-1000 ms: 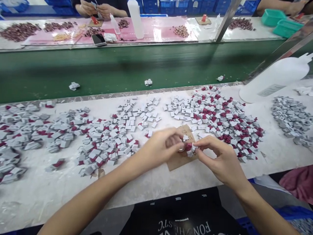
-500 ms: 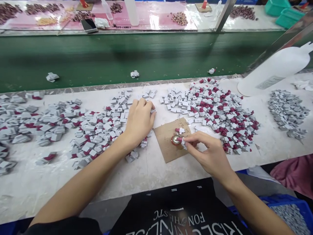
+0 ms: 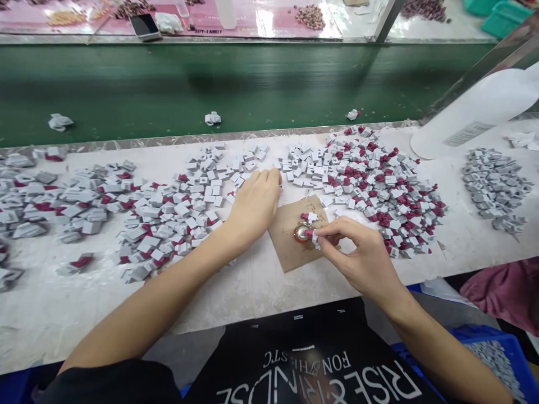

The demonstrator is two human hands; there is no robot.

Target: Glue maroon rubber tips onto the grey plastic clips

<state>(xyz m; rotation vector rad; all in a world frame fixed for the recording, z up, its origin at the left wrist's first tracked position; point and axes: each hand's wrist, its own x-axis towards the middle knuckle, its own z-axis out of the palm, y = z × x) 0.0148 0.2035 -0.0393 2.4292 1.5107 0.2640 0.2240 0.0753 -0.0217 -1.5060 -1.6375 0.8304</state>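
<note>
My right hand (image 3: 365, 255) pinches a small maroon-and-white plastic part (image 3: 310, 233) between thumb and fingertips. The part's maroon end is at a small round metal cap (image 3: 301, 232), which sits on a brown cardboard square (image 3: 290, 247). Another maroon-and-white piece (image 3: 309, 217) lies on the cardboard just beyond the cap. My left hand (image 3: 256, 203) is closed, back upward, beside the cardboard's left edge; its fingertips are mostly hidden, so what they hold cannot be made out. A pile of grey-and-maroon parts (image 3: 168, 221) lies left of it, and a mixed pile (image 3: 374, 191) lies to the right.
A white bottle (image 3: 471, 115) leans at the right, near a heap of grey parts (image 3: 494, 188). Behind the white table runs a green conveyor belt (image 3: 252, 78) carrying several small pieces. A blue crate (image 3: 511, 359) of grey parts stands low at the right.
My left hand has moved right, away from the left pile and toward the cardboard. The right hand keeps its pinch at the cap. The belt pieces have shifted left, and the view has tilted slightly down.
</note>
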